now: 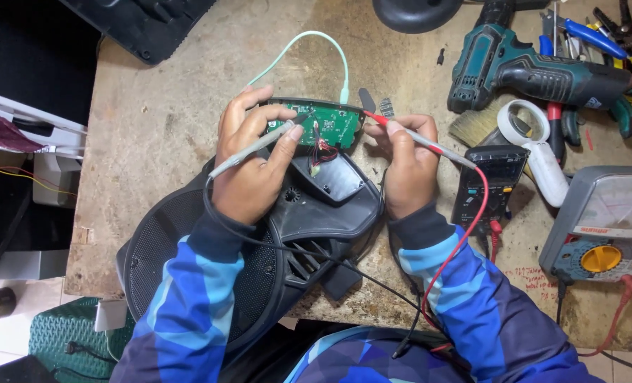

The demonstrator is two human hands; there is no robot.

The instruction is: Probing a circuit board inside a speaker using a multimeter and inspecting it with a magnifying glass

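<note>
My left hand (248,167) pinched the black probe (259,145), my right hand (409,167) the red probe (408,132), both tips on the green circuit board (323,128).

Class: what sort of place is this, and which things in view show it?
Probably an electronics repair bench: a green circuit board probed by both hands, a digital multimeter beside an analogue meter, and a cordless drill among pliers.

A worn, stained wooden workbench (174,106) is being seen across most of the frame. A black speaker housing (316,213) is being carried at its lower centre edge, a teal cordless drill (529,67) at upper right, a black digital multimeter (490,188) beside it, and a grey analogue meter (607,220) at far right
</note>
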